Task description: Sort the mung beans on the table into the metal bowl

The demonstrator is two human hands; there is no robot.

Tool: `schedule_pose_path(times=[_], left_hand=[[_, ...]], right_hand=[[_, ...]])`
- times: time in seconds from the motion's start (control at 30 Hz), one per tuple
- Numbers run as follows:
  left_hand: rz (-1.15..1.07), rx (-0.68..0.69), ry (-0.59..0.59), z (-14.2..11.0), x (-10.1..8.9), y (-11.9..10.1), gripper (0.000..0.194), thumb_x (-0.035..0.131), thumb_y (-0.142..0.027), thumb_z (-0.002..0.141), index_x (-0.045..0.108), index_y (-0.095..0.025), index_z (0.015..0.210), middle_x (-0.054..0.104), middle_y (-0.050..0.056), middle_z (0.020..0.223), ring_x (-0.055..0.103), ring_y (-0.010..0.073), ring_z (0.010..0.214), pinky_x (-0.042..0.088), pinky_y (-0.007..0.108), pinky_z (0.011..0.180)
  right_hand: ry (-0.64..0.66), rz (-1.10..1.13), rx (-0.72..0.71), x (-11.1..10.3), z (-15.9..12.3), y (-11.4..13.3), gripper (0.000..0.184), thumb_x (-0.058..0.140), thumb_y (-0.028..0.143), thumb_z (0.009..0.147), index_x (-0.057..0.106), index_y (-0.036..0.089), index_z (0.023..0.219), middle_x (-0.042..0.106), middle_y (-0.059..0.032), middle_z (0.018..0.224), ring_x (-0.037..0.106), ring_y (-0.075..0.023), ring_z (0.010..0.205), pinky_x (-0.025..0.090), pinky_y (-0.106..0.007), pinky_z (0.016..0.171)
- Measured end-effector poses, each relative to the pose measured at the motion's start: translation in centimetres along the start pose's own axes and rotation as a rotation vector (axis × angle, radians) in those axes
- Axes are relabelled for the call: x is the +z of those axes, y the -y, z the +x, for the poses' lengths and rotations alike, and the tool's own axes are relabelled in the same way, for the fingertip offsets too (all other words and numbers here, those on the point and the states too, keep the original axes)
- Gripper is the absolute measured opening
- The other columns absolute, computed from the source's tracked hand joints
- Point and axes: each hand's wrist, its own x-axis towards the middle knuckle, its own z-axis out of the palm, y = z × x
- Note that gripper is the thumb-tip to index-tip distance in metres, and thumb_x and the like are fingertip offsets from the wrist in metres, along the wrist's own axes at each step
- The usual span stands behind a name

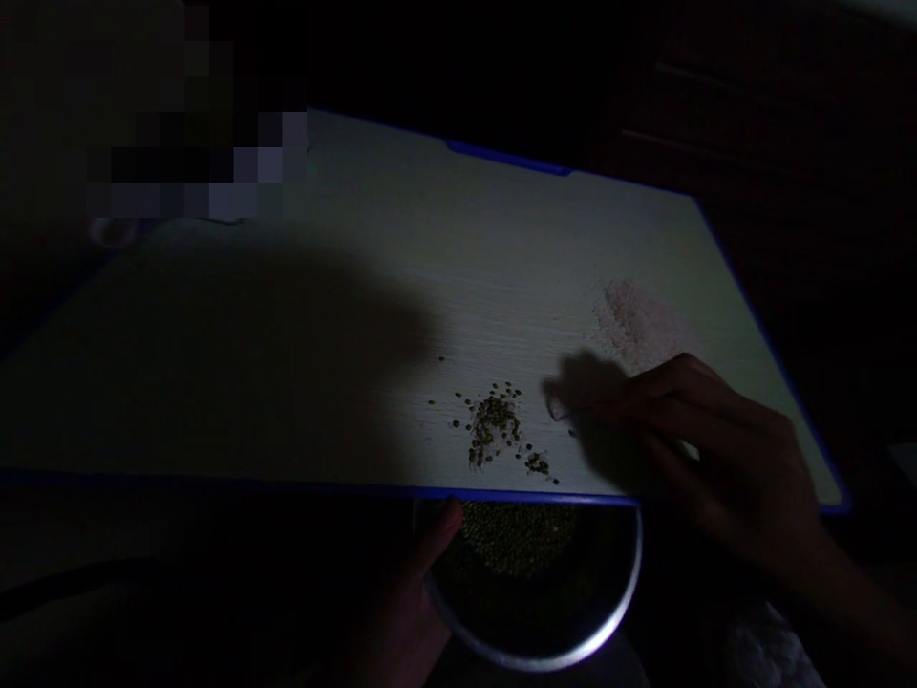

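From the head view, 1 loose heap of beans (494, 422), small, rounded and dark green with pale bits among them, lies near the front of the blue-edged surface (501, 239). The right hand (731, 444) pinches a thin tool (573, 413), kind unclear. The left hand's (415, 607) grip is closed on a shiny-rimmed bowl (606, 631) holding more beans. Pale grains (641, 320) lie beyond.

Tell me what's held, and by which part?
The left hand holds the bowl by its left rim. The right hand pinches something thin, too dark to name.
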Motion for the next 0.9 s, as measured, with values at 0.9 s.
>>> schedule_pose_path(times=[0.9], left_hand=[[0.005,-0.019,0.030,-0.3,0.4,0.1,0.015,0.073,-0.034,0.095,0.088,-0.036,0.097,0.087,-0.003,0.114,0.061,0.0284,0.141,0.034,0.041,0.126]], right_hand=[[0.100,0.170,0.053,0.2,-1.6,2.6,0.040,0.058,0.003,0.092,0.067,0.021,0.127,0.068,-0.0062,0.093,0.062,-0.0193,0.084,0.053,-0.030,0.062]])
